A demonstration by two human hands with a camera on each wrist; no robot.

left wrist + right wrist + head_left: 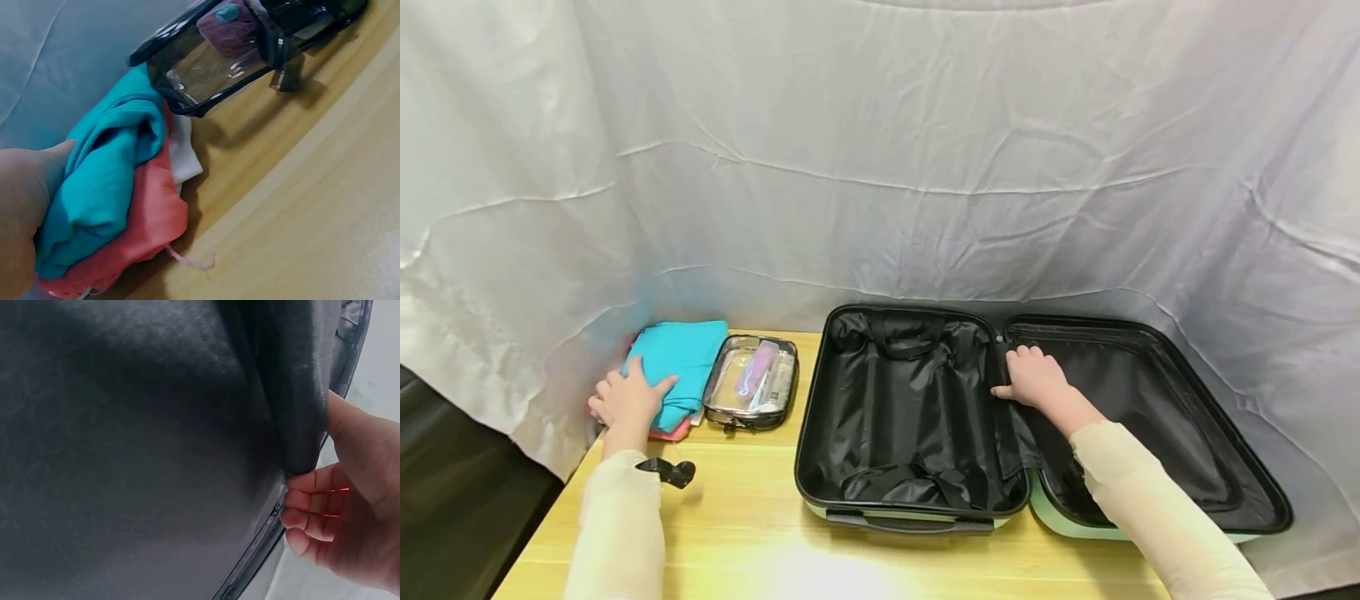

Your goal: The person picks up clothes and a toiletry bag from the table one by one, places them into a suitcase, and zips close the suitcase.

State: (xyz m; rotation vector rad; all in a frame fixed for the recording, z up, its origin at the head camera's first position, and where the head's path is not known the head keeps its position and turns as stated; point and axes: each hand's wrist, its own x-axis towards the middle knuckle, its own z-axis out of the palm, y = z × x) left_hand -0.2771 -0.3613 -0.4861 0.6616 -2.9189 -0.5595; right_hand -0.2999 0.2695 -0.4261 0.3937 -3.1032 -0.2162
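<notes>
A folded teal cloth garment point(681, 360) lies at the table's left on a coral-pink cloth point(159, 206), with a white cloth edge point(183, 153) showing beside it. My left hand point(628, 398) rests at the near left side of this stack, fingers spread, thumb against the teal cloth. To the right stands an open suitcase with a black-lined left half point(910, 408) and a right half point(1150, 417). At the hinge between them, my right hand point(1036, 377) pinches the edge of a black lining flap point(300, 387); the thumb is partly hidden behind it.
A clear zip pouch point(752, 383) with black trim, holding a purple item and other small things, sits between the clothes and the suitcase. Grey curtain point(880, 208) hangs close behind everything. The wooden table point(737, 517) extends in front, and the suitcase handle point(910, 523) faces its near edge.
</notes>
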